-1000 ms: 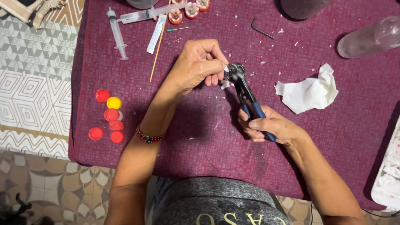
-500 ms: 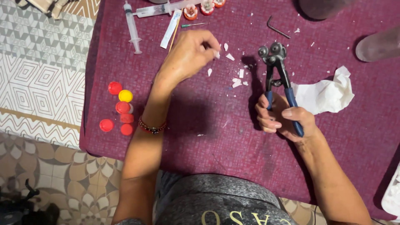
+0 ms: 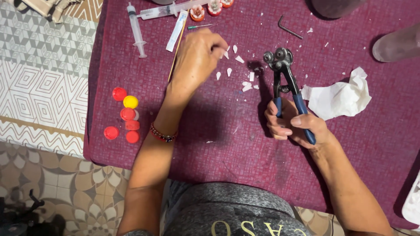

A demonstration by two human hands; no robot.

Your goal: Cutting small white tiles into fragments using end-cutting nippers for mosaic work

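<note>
Bright, even overhead light; soft shadows fall beneath both arms; focus crisp centrally, slightly soft at edges.

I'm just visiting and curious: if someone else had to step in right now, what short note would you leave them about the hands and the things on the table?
Left hand: fingers curled over the small white chips on the purple cloth; whether it pinches one cannot be told.
Right hand: grips the blue-handled nippers, head pointing away, wheels clear of the chips.
Nearby: crumpled tissue to the right, syringes at the top left, red and yellow caps at the left edge.
Done: several chips lie scattered.
Left: chips are loose, not gathered.
</note>
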